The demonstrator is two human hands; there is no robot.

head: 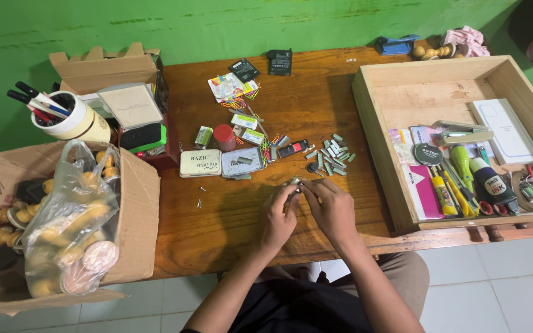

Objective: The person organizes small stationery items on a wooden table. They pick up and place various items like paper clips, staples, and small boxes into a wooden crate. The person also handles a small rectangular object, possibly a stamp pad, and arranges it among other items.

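Left hand and right hand meeting over wooden desk, fingertips' grip pinching small metal strip

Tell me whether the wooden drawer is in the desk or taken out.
Out. The drawer sits on top of the desk, with a stapler, markers and an ink bottle inside.

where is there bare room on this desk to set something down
Bare wood lies left of the hands, between the cardboard box and the stamp pad tin. Another patch sits behind the staple strips, toward the wooden drawer. The middle is crowded.
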